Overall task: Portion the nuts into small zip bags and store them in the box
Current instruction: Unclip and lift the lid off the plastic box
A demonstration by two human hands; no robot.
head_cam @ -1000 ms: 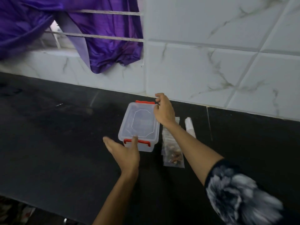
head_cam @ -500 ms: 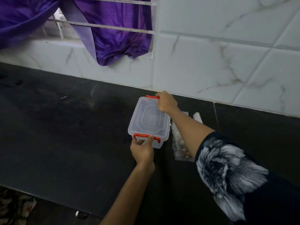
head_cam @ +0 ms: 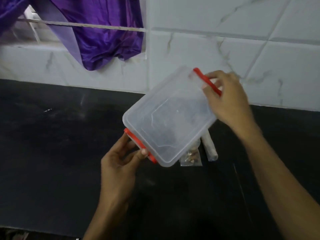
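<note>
Box (head_cam: pixel 170 118) was held tilted above the counter (head_cam: pixel 52 161), left hand (head_cam: pixel 119 168) pinching near red clip (head_cam: pixel 138 145), right hand (head_cam: pixel 226 99) curled on far clip (head_cam: pixel 207 81). Nut bag (head_cam: pixel 190 157) lay underneath. Lid could pop and box drop if a clip released mid-air.

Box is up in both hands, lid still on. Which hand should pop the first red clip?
Probably right: the right hand has its fingers on the far red clip of the box. The left hand pinches the near clip, steadying.

The box (head_cam: pixel 166 116) is translucent, smooth plastic with glossy red plastic clips; at its 11 o'clock hangs shiny purple cloth (head_cam: pixel 103 42); the dark counter (head_cam: pixel 52 144) looks matt.
</note>
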